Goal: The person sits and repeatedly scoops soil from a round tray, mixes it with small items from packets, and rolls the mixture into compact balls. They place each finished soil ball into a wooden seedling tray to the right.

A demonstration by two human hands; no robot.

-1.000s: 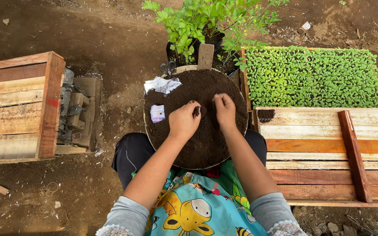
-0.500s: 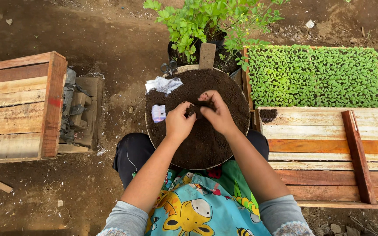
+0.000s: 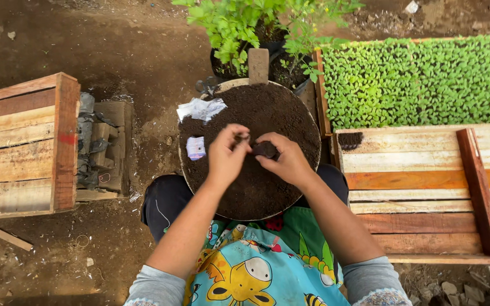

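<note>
A round tray (image 3: 183, 170) heaped with dark soil rests on my lap. Over its middle, my left hand (image 3: 225, 156) and my right hand (image 3: 286, 160) meet. My right hand holds a small dark soil-filled pot (image 3: 264, 149) between its fingers. My left hand's fingertips pinch at the pot's rim beside it. A small purple-and-white packet (image 3: 195, 147) lies on the soil at the tray's left, and a crumpled white wrapper (image 3: 201, 109) lies at the tray's far left rim.
A wooden tray of green seedlings (image 3: 421, 79) stands at the back right. A wooden crate top (image 3: 426, 187) lies to my right with a small soil pot (image 3: 350, 140) on its corner. Another crate (image 3: 21, 144) is at left. A leafy potted plant (image 3: 245, 28) stands beyond the tray.
My hands were apart on the soil; they have come together, and my right hand now holds the small pot that my left hand fingers. The view shifted slightly.
</note>
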